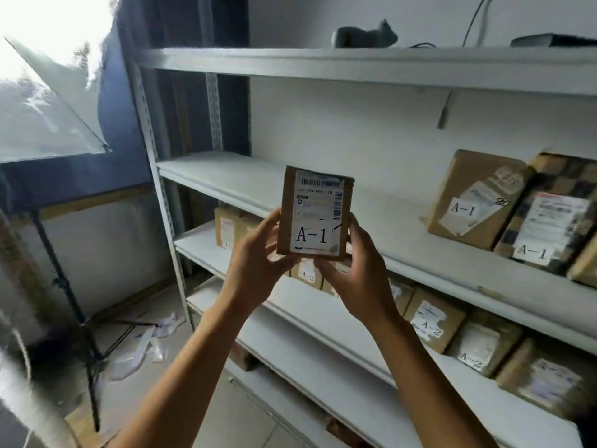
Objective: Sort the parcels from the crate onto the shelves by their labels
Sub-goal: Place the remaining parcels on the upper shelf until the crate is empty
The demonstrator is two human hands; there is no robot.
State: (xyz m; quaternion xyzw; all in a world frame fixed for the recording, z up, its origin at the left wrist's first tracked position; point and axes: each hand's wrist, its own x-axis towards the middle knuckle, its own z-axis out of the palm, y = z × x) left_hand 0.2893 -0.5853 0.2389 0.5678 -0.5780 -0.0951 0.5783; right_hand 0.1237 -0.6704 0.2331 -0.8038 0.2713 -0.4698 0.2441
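A small brown cardboard parcel [316, 212] with a white label reading A-1 is held upright in front of the white shelving unit. My left hand [255, 263] grips its lower left side and my right hand [353, 273] grips its lower right corner. Behind it runs the middle shelf [245, 185], bare on its left part. On that shelf's right end lean two parcels marked A-1 [475, 202], [549, 227]. The shelf below [290, 305] carries several parcels marked A-2 [433, 321]. The crate is out of view.
The top shelf [355, 64] bears a grey scanner-like object [365, 35], a cable and a dark box. A black tripod stand [74, 312] rises at the left, with scattered paper scraps [145, 341] on the floor. A softbox light [48, 101] hangs at the upper left.
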